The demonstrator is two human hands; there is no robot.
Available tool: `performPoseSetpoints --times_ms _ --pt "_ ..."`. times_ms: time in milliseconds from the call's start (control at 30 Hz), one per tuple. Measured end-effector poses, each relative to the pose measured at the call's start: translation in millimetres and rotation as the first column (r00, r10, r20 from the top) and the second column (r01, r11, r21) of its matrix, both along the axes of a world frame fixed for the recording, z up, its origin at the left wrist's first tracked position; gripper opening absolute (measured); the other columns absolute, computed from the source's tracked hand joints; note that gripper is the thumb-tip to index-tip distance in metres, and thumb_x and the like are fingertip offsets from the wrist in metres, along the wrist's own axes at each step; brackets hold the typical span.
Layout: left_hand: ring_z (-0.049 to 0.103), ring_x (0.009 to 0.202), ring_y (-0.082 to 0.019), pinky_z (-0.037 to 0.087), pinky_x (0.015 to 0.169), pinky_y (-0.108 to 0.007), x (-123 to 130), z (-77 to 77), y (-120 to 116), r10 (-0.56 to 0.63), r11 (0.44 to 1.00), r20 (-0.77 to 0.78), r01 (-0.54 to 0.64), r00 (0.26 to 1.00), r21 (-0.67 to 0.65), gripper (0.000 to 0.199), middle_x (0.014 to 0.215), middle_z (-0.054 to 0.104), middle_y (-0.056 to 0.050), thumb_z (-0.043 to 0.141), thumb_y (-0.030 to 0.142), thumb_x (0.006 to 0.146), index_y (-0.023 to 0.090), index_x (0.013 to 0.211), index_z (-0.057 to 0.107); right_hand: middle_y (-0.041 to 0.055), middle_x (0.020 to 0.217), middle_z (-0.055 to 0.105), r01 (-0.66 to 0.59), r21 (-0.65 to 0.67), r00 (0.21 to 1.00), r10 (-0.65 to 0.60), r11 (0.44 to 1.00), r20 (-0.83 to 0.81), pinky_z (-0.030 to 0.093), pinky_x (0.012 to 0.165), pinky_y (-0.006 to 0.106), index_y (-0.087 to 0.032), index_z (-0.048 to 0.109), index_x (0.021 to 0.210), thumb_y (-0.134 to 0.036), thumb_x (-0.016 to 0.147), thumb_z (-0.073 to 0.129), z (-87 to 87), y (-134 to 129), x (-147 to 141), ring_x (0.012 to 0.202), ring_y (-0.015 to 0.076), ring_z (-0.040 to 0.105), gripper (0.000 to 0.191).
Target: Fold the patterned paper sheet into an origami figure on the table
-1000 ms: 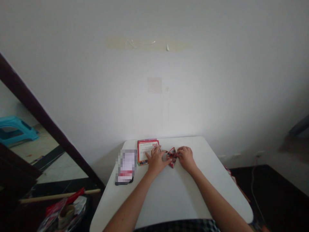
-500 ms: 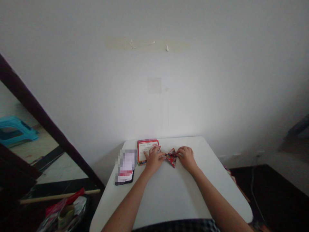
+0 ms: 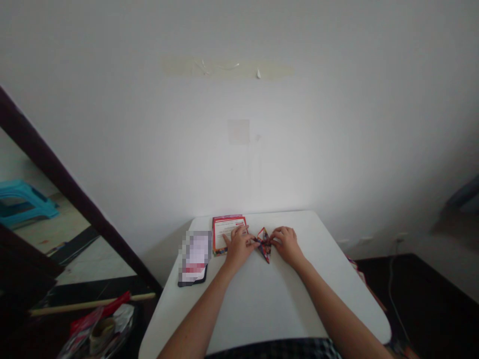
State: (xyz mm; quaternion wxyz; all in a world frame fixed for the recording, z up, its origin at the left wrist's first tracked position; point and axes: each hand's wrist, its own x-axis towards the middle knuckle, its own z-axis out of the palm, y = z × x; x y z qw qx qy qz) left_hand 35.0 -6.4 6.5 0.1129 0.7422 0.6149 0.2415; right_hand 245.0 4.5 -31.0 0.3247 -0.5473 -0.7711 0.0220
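Observation:
A small piece of folded paper (image 3: 265, 245), printed in red and dark colours, stands between my two hands over the table. My left hand (image 3: 238, 244) pinches its left corner between thumb and finger, the other fingers resting over the printed sheets. From the other side, my right hand (image 3: 285, 243) grips the paper's right edge with fingertips closed. Under and beside my left hand lies a small stack of printed sheets (image 3: 220, 232) with a red border. Part of that stack is covered by the fingers.
A phone (image 3: 194, 259) with a blurred screen lies on the white table (image 3: 269, 309), left of the sheets. The wall (image 3: 299, 124) rises directly behind the table. At lower left is a bin (image 3: 101, 331) with rubbish. A blue stool (image 3: 26, 202) shows in a mirror.
My right hand has shifted slightly left, towards my left hand. The folded paper is squeezed narrower, its upper and lower points closer to my left hand.

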Motion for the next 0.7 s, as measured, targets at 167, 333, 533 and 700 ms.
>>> performPoseSetpoints --times_ms 167,333,533,700 --pt "0.035 0.134 -0.03 0.008 0.11 -0.072 1 -5.1 1 -0.01 1.0 -0.03 0.01 0.999 0.024 0.017 0.14 0.052 0.0 0.072 0.042 0.077 0.034 0.091 0.073 0.0042 0.105 0.063 -0.019 -0.016 1.0 0.019 1.0 0.018 0.034 0.099 0.047 -0.032 0.07 0.09 -0.027 0.082 0.067 1.9 -1 -2 0.107 0.025 0.049 0.01" --pt "0.034 0.135 -0.031 0.008 0.11 -0.072 3 -8.6 3 -0.013 1.0 -0.072 0.014 0.997 0.017 0.018 0.14 0.051 -0.001 0.072 0.043 0.077 0.032 0.091 0.072 0.004 0.105 0.063 -0.012 -0.012 1.0 0.012 1.0 0.025 0.034 0.099 0.045 -0.031 0.07 0.092 -0.027 0.082 0.067 0.6 0 -2 0.107 0.024 0.049 0.011" --pt "0.032 0.136 -0.03 0.007 0.11 -0.072 4 -8.4 4 -0.013 1.0 -0.091 0.013 0.996 -0.004 0.02 0.142 0.05 -0.001 0.072 0.044 0.076 0.03 0.09 0.071 0.0031 0.106 0.063 -0.001 -0.05 0.999 0.003 0.999 0.041 0.032 0.101 0.045 -0.03 0.069 0.093 -0.027 0.083 0.066 4.4 -3 -5 0.109 0.0229 0.049 0.011" --pt "0.034 0.135 -0.028 0.006 0.109 -0.073 5 -11.9 6 -0.003 1.0 -0.088 0.005 0.996 0.023 0.016 0.139 0.052 0.0 0.07 0.044 0.079 0.03 0.087 0.07 0.0037 0.108 0.063 0.005 -0.081 0.999 -0.001 0.997 0.051 0.03 0.103 0.046 -0.031 0.07 0.094 -0.028 0.085 0.063 8.3 -5 -6 0.11 0.0239 0.049 0.011"
